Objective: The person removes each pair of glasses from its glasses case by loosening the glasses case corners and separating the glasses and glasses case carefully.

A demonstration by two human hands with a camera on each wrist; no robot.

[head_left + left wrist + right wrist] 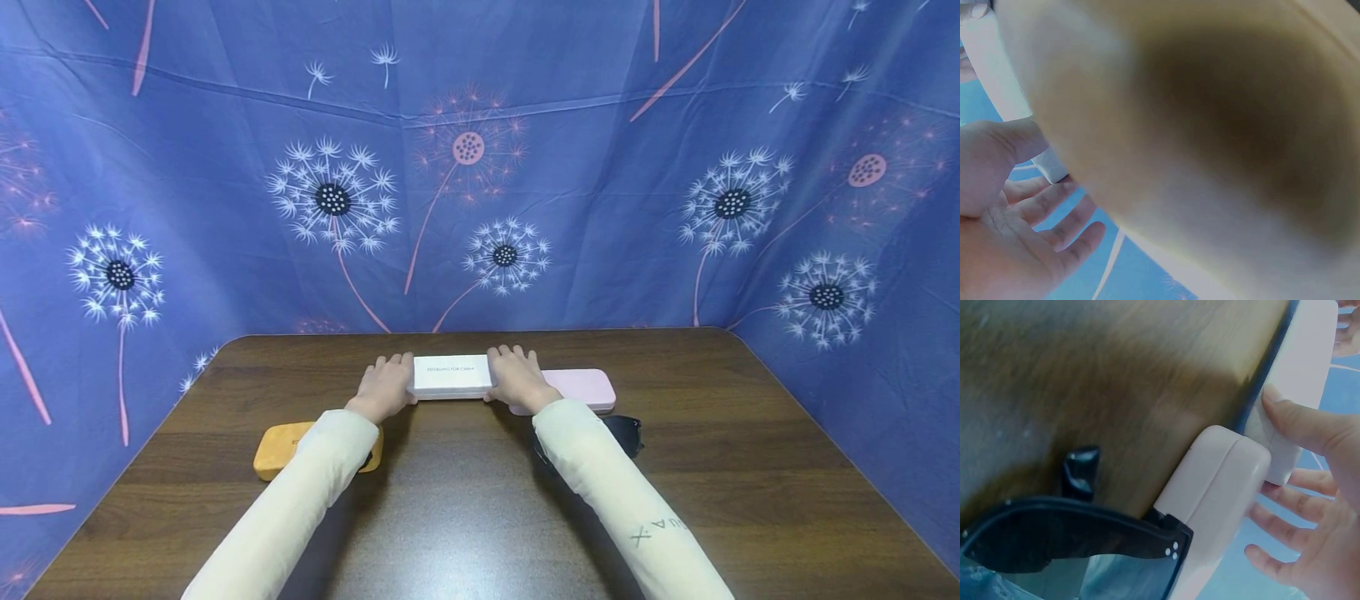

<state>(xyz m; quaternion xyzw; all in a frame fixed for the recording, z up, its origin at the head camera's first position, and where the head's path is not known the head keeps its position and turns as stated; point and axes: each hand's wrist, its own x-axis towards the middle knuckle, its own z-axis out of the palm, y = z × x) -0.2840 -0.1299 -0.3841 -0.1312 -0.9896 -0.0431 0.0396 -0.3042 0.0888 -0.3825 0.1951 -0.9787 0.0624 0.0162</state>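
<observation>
Both hands hold a long white box (452, 377) with small printed letters on top, near the far edge of the table. Its left end is gripped by my left hand (384, 387), its right end by my right hand (516, 377). In the right wrist view the thumb presses the near side of the box (1304, 369) and fingers reach its far side. Past the left thumb, the left wrist view shows a corner of the box (1052, 169). Whether the box touches the table, I cannot tell. A pink case (583, 387) lies just right of the right hand.
Black sunglasses (624, 433) lie in front of the pink case, partly behind the right sleeve. A yellow case (277, 448) sits on the wooden table (450, 508), partly covered by the left sleeve. A blue dandelion-print cloth (600, 167) hangs behind. A large blur fills much of the left wrist view.
</observation>
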